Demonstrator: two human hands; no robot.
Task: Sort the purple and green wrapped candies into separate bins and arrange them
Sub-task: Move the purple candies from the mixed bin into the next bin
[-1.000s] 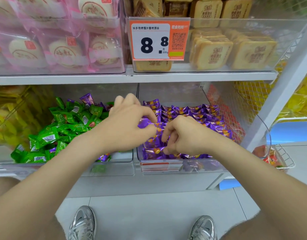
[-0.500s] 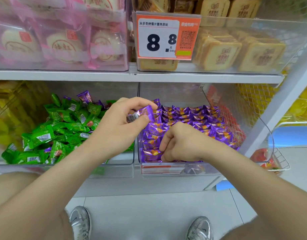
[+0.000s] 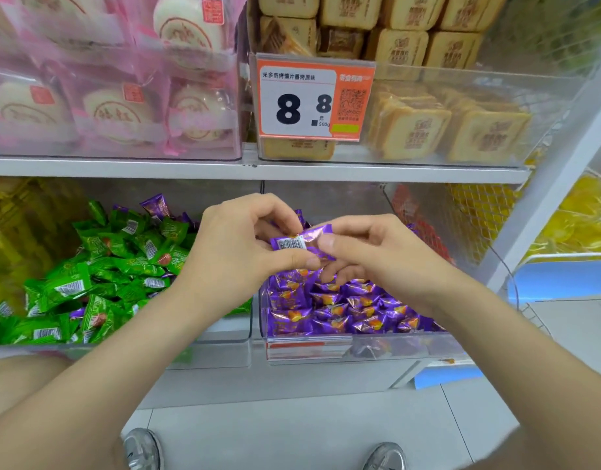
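Two clear bins sit side by side on the lower shelf [image 3: 122,168] in front of you. The left bin [image 3: 207,354] holds a loose heap of green candies [image 3: 105,266], with a few stray purple candies [image 3: 155,205] mixed in at the back and near the front. The right bin [image 3: 394,347] holds purple candies [image 3: 343,310] packed in rough rows.

You hold one purple candy [image 3: 300,240] between both hands, in the air above the back half of the right bin. Your left hand [image 3: 238,252] has its fingers curled over the top and its thumb underneath, pinching the end of the wrapper that shows a white barcode. Your right hand [image 3: 370,252] pinches the other end with curled fingers, its knuckles towards you. The two hands touch at the fingertips around the wrapper.

On the shelf above, an orange price tag [image 3: 312,100] reading 8.8 hangs on a clear bin of tan biscuits [image 3: 461,127], beside pink-wrapped cakes [image 3: 122,106]. Your grey shoes [image 3: 143,449] show on the tiled floor [image 3: 292,435] below.
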